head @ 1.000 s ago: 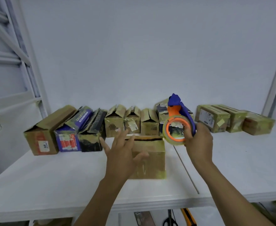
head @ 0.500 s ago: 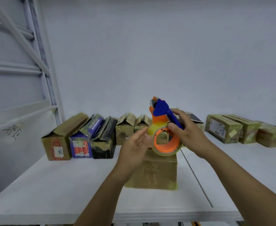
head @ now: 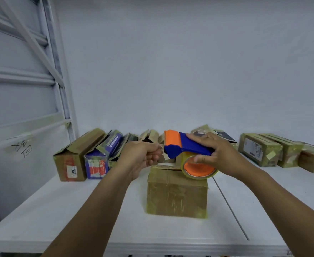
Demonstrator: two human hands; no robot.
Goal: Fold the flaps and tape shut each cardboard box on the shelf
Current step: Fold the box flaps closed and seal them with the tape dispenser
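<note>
My right hand [head: 224, 154] wraps the blue handle of the tape dispenser [head: 189, 147]. The thumb lies over the top and the fingers [head: 202, 160] curl underneath against the orange core of the tape roll [head: 198, 170]. I judge this brakes the roll so it does not spin loose when I pull. I hold the tool roughly level, low over the top of the cardboard box [head: 176, 195]. That box stands alone near the front of the white shelf [head: 78, 219], straight ahead of me, pulled out of the row so I can reach all round it.

The dispenser's orange mouth points toward my left hand [head: 139, 156]. Its fingers [head: 153, 158] are curled tight in a pinch on the tape end [head: 161, 155], a thin clear strip that is hard to make out. Holding hands close together like this lets me draw out a length before laying it down.

The box's flaps look folded flat and its sides already shine with yellowish tape. From here I cannot tell whether the top seam is sealed, so I take that seam as the step in hand.

Against the wall to my left, the open boxes [head: 74, 160] lean with flaps up, waiting. Well apart on my right sit the taped boxes [head: 260, 151], seemingly finished. Keeping the two groups on opposite sides tells me what is left.
</note>
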